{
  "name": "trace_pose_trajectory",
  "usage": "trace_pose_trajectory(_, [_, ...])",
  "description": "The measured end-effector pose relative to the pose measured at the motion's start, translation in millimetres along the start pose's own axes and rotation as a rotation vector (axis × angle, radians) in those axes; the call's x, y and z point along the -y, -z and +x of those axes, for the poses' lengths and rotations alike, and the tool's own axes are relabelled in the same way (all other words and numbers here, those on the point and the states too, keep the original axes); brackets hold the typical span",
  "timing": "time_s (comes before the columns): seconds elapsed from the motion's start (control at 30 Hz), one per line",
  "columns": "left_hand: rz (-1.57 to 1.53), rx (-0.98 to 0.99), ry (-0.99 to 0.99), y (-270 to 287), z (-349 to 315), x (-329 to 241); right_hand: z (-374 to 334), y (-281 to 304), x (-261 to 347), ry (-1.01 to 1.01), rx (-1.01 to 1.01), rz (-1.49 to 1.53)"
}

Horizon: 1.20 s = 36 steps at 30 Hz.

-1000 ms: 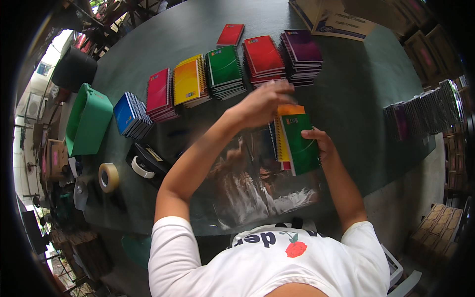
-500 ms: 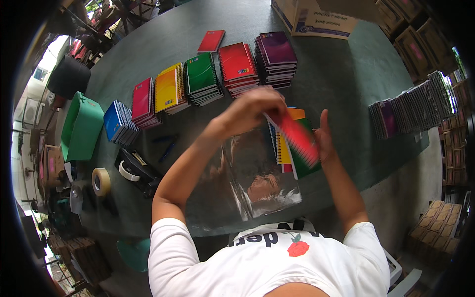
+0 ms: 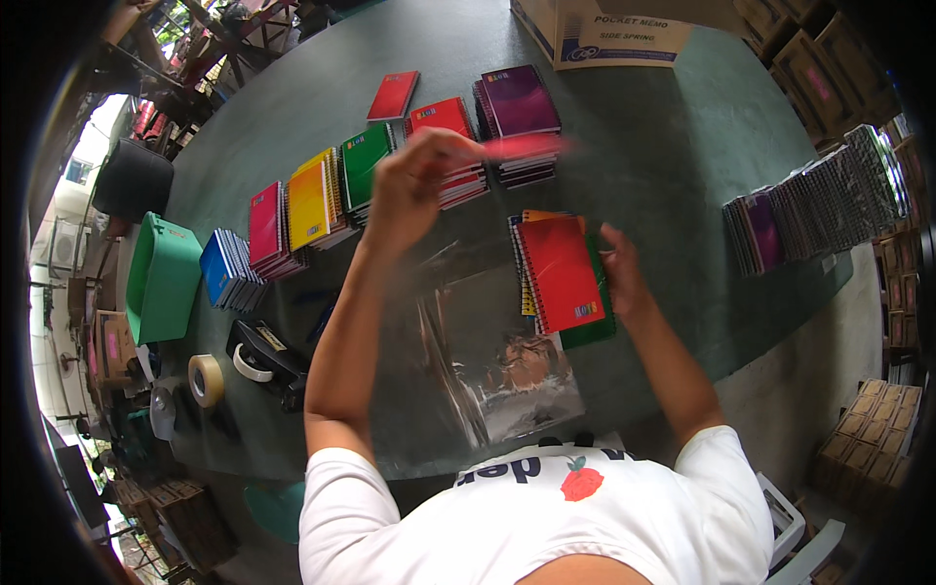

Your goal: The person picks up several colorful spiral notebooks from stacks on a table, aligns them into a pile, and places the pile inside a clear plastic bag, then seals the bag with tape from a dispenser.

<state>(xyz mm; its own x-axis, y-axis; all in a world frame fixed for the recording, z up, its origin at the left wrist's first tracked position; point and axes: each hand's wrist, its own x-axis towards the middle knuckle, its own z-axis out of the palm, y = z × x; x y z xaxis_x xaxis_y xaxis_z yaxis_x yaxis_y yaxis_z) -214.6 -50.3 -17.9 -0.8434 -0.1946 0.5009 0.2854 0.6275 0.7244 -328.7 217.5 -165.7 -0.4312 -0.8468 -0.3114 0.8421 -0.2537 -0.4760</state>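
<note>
My left hand is raised over the row of notebook stacks, its fingers closed on a thin red notebook that is smeared by motion and seen nearly edge-on. My right hand grips the right side of a small fanned pile of spiral notebooks. A red notebook lies on top of that pile; a green notebook and yellow edges show beneath it. Just below the pile, a clear plastic sheet or bag lies on the dark green table. Behind my left hand stands the red notebook stack, partly hidden.
Purple, green, yellow, pink and blue stacks line the table. A tape dispenser, tape roll and green bin sit left. Wrapped notebooks are right; a cardboard box is behind.
The red notebook in front of my right hand now lies on the pile. My left hand has moved left and away toward the stacks, with a red notebook in its fingers.
</note>
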Motion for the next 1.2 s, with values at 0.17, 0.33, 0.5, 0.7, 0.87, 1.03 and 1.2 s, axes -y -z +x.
trace_pose_trajectory(0.17, [0.286, 0.504, -0.346, -60.8, 14.5, 8.2, -6.9, -15.6, 7.8, -0.212, 0.068, -0.033])
trace_pose_trajectory(0.33, [0.876, 0.26, -0.025, -80.6, 66.8, 50.2, -15.1, -21.6, 11.4, -0.2, 0.03, 0.045])
trace_pose_trajectory(0.5, [0.672, -0.022, -0.133, -66.2, 71.1, 27.4, -20.0, -14.9, 21.7, -0.114, -0.042, 0.022])
trace_pose_trajectory(0.7, [0.061, 0.386, -0.28, -36.7, 3.6, -2.9, -4.3, -42.5, 0.1, 0.137, -0.005, 0.08])
trace_pose_trajectory(0.87, [-0.03, 0.418, 0.01, -17.3, -46.3, 34.7, 7.6, -39.4, -12.6, -0.296, 0.169, 0.023])
trace_pose_trajectory(1.03, [0.176, 0.079, 0.289, -37.4, -75.2, 21.8, 31.6, -63.7, -45.6, -0.166, 0.129, -0.187])
trace_pose_trajectory(1.2, [0.198, -0.051, 0.366, -18.2, -84.8, 6.8, 21.0, -93.1, -42.3, -0.255, 0.012, -0.092])
